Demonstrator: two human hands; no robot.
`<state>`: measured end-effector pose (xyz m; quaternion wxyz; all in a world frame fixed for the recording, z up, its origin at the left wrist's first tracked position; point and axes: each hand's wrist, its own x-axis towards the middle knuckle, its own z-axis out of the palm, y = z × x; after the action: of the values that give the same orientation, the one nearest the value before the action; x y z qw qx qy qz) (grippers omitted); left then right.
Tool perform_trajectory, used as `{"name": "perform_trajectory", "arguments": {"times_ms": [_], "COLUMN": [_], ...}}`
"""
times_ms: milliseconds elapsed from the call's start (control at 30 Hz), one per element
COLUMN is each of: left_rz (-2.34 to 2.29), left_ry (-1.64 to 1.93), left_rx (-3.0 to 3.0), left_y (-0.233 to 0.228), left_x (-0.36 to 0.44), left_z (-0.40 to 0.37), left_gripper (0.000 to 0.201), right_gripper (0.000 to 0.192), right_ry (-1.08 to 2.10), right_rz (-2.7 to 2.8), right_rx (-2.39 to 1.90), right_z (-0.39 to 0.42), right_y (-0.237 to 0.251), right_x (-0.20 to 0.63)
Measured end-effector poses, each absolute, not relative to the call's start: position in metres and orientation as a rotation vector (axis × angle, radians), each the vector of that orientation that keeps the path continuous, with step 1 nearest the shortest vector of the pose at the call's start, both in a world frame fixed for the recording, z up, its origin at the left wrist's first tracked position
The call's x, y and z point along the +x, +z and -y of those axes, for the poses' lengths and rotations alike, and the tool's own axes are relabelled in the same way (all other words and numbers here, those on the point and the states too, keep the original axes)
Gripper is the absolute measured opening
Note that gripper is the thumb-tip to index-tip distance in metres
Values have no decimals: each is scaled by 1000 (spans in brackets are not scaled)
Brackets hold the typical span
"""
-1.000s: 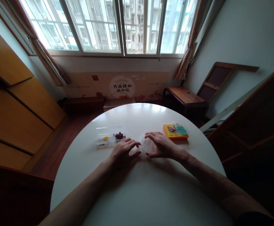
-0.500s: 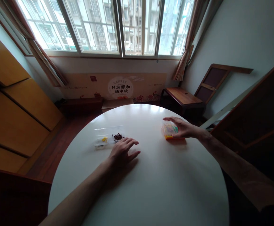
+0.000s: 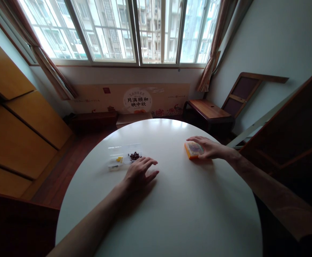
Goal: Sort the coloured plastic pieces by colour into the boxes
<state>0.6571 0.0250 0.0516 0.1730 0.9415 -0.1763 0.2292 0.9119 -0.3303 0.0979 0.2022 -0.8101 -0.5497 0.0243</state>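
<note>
My right hand (image 3: pixel 208 148) spans a small orange box (image 3: pixel 193 150) with a see-through top, at the right of the white round table (image 3: pixel 169 207). Its fingers reach along the far edge and the thumb presses on the near side. The right end of the box is hidden under the palm. My left hand (image 3: pixel 141 171) rests palm down, thumb and fingers apart, holding nothing. Just beyond it lies a clear plastic case (image 3: pixel 126 147) with its lid raised. Small dark brown pieces (image 3: pixel 134 156) and a few yellow pieces (image 3: pixel 119 159) sit in separate compartments.
Past the table's far edge, cardboard boxes (image 3: pixel 134 117) lie by a printed panel (image 3: pixel 169 96) under the window. A wooden chair (image 3: pixel 208 109) stands at the back right. Yellow-brown cabinets (image 3: pixel 27 132) line the left wall.
The orange box's see-through top, blurred and slightly raised before, now lies flat on it. My right hand has lowered slightly with it. My left hand has hardly moved.
</note>
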Motion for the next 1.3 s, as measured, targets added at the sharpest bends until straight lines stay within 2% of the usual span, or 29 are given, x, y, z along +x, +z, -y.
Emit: {"name": "perform_trajectory", "arguments": {"times_ms": [233,300,467,633,700,867,933,1067,1300], "left_rz": [481,479,486,420,332,129,71,10,144], "left_ry": [642,652,704,834,912,1002,1005,1025,1059], "left_rx": [2674,2679,2715,2766,2785,2827,2863,2927,2929], "left_y": [52,52,56,64,68,74,72,70,74], "left_x": [657,657,658,658,657,652,651,652,655], "left_z": [-25,-25,-27,-34,-41,-68,-79,-90,-71], "left_gripper": [21,21,19,18,30,89,97,87,41], "right_gripper": [91,85,54,47,50,50,49,50,49], "right_ry": [31,-34,-370,-291,-247,-144,-116,-72,-59], "right_rz": [1529,1535,1499,1656,1695,1716,1699,1700,1690], "right_rx": [-2242,-2202,-2130,-2042,-2020,-1963,-1953,-1957,-1956], "right_z": [336,332,301,258,244,231,233,237,237], "right_y": [97,101,106,85,73,54,52,50,52], "right_x": [913,904,853,802,791,786,789,792,792]}}
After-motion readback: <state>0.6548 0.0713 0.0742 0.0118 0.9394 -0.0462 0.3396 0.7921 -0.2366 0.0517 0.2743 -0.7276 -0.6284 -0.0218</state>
